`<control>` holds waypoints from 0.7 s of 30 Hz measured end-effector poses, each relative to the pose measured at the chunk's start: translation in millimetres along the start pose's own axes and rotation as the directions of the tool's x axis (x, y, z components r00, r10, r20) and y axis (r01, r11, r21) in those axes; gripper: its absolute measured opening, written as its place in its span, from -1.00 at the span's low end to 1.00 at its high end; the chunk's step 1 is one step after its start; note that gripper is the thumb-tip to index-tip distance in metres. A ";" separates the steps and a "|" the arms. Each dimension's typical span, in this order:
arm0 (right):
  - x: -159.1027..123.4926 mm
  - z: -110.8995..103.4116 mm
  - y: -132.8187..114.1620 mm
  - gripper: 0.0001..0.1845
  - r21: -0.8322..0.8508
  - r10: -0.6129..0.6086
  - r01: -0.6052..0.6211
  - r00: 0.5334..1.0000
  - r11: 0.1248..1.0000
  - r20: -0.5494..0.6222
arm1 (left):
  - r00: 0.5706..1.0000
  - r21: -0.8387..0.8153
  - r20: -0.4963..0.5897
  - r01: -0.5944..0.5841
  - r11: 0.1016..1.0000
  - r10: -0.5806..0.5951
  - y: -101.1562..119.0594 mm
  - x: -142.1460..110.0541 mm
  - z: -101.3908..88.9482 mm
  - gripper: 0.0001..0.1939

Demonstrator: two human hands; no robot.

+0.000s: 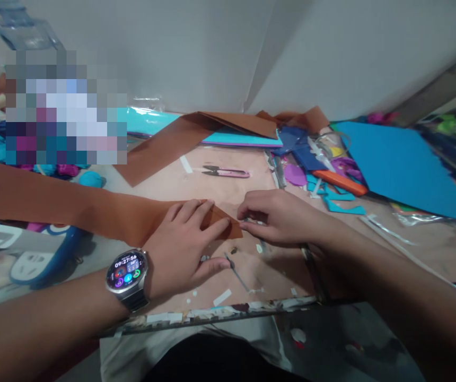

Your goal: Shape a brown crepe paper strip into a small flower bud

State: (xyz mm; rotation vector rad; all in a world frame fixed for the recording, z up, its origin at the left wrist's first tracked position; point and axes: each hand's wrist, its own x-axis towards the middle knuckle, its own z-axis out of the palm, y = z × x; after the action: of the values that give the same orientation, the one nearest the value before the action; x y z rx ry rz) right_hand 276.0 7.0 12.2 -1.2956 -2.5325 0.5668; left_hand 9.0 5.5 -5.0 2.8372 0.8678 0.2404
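Observation:
A long brown strip (104,209) of fabric-like or paper-like sheet runs in from the left and ends in front of me. My left hand (190,244) lies flat on it near that end, fingers spread and thumb on the board. At the strip's right edge, my right hand (270,215) has thumb and forefinger pinched together on the border of the sheet. Anything smaller between those fingertips is too small to make out. Thread snips (226,172) with pink handles lie just beyond both hands on the pale work board (152,185).
Another brown strip (172,140) lies folded at the back over turquoise sheets (152,121). To the right are an orange cutter (340,182), blue scraps (343,206) and a large blue sheet (403,164). A blue-and-white tool (49,260) stands at left. A wall (196,53) rises behind.

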 end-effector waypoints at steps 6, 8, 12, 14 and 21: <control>2.0 4.4 2.4 -0.89 0.012 -0.024 0.024 1.000 1.000 -0.018 | 1.000 -0.049 -0.005 0.020 0.999 -0.020 -2.7 4.2 -3.3 -0.30; 1.9 4.4 3.2 -0.89 0.023 -0.036 0.037 0.999 0.999 -0.023 | 1.000 -0.054 -0.006 0.023 0.998 -0.023 -3.0 4.6 -3.5 -0.30; 1.6 5.0 4.5 -0.83 0.036 -0.076 0.078 0.996 0.996 -0.041 | 1.000 -0.063 -0.013 0.027 0.998 -0.028 -4.1 6.0 -2.9 -0.32; 1.7 5.7 4.8 -0.80 0.041 -0.092 0.094 0.994 0.995 -0.056 | 0.999 -0.070 -0.025 0.026 0.997 -0.028 -5.0 6.9 -2.8 -0.32; 2.8 10.2 7.4 -0.76 0.071 -0.145 0.150 0.986 0.986 -0.079 | 0.998 -0.090 -0.063 0.023 0.996 -0.029 -6.0 8.4 -4.0 -0.37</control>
State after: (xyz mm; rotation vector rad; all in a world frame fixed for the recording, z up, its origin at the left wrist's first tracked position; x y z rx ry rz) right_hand 275.9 10.9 0.0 -1.0717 -2.4942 0.5677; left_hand 11.9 15.6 -1.5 2.7478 0.8824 0.3591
